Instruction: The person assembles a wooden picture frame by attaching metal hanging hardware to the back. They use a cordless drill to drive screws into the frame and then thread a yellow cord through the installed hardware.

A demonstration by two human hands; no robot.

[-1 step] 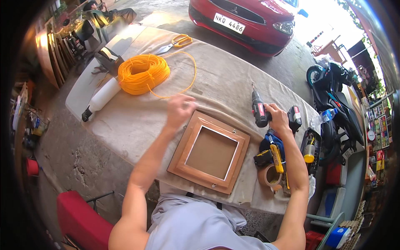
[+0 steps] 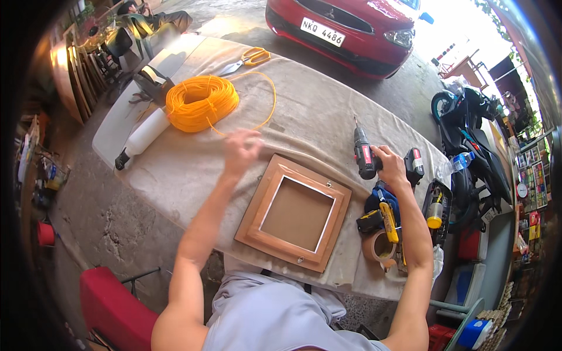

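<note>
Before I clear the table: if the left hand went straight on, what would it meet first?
Probably the coil of orange cord; the left hand points up-table toward it, above cloth, though height is unclear.

Your left hand (image 2: 241, 151) is motion-blurred; finger positions unreadable. Your right hand (image 2: 391, 167) covers the cordless drill (image 2: 364, 157) handle. The red car (image 2: 345, 29) is cut off at the top edge. Counter (image 2: 304, 111) near edge hidden behind your torso.

Left hand (image 2: 241, 151) blurred, fingers loose; right hand (image 2: 391, 167) closed in a grip.
</note>
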